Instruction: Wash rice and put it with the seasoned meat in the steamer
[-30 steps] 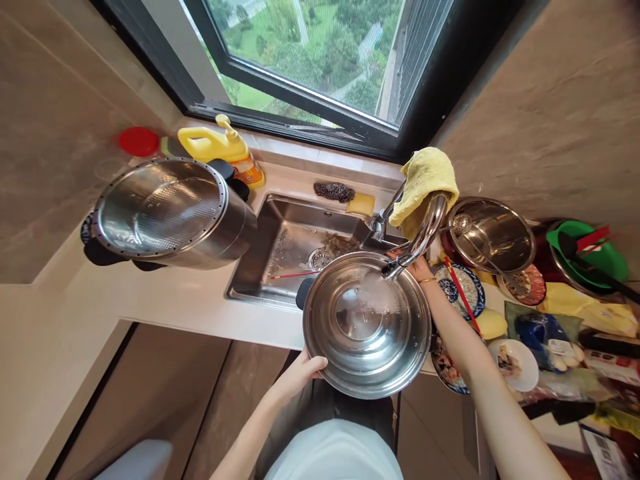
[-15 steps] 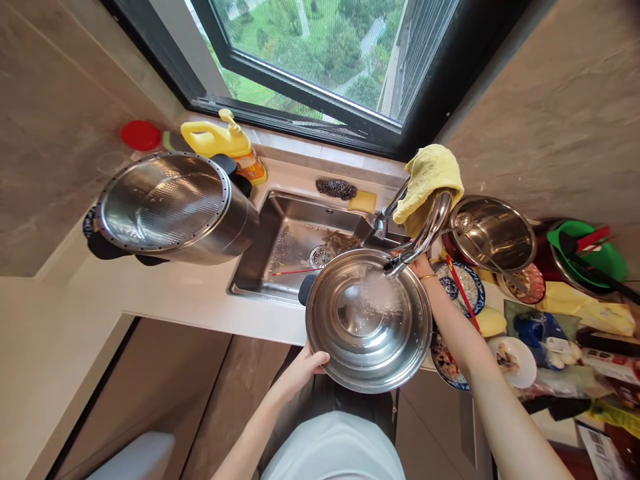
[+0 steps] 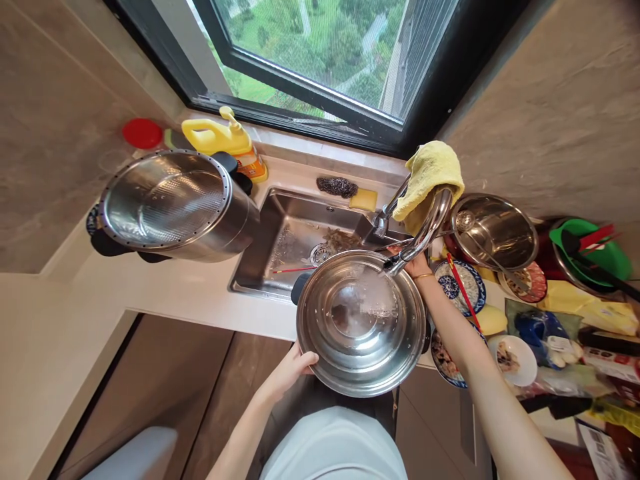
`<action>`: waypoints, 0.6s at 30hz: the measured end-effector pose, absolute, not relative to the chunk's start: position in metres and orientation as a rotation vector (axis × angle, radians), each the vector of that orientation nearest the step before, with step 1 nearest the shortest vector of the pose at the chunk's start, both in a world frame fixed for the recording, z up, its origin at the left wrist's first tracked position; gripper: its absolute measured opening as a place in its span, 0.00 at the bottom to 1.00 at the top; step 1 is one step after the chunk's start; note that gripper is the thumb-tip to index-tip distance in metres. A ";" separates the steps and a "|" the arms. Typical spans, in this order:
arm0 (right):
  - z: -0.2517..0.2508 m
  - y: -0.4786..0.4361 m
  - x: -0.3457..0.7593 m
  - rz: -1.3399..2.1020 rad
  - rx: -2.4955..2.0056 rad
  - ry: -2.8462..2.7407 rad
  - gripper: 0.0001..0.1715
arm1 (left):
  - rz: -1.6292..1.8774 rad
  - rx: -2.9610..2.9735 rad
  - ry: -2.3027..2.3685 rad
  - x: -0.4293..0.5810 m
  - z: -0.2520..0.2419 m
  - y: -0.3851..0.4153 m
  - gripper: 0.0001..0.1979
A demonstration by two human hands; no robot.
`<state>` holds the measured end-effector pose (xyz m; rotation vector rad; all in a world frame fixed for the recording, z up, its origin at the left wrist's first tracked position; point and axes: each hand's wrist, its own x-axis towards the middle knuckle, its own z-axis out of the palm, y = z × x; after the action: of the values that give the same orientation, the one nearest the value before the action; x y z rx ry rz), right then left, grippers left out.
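Observation:
I hold a wide steel basin over the front edge of the sink, under the curved tap spout. My left hand grips its near left rim, fingers curled over the edge. My right hand, a gold bangle at the wrist, holds the far right rim just behind the spout's tip, with the fingers partly hidden. Water and droplets lie inside the basin. A yellow cloth is draped over the tap.
A large steel pot lies on its side on the counter at left, by a yellow bottle. Steel wool and a sponge sit behind the sink. At right are a steel bowl, patterned plates, a green bowl.
The basin has shifted a little to the left and towards me, my left hand going with it. The splash under the spout looks weaker than half a second ago.

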<state>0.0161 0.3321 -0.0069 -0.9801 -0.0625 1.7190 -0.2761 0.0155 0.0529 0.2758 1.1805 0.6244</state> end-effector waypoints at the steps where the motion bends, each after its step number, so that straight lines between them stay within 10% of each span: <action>1: -0.008 0.333 0.016 1.720 -0.991 -0.059 0.17 | 0.615 0.285 1.189 -0.278 0.054 0.016 0.28; 18: -0.009 0.335 0.015 1.730 -1.009 -0.089 0.16 | 0.608 0.337 1.175 -0.282 0.053 0.015 0.27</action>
<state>0.0148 0.3345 -0.0095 -1.0087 -0.0888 1.7304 -0.2822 0.0146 0.0528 0.3366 1.1748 0.6078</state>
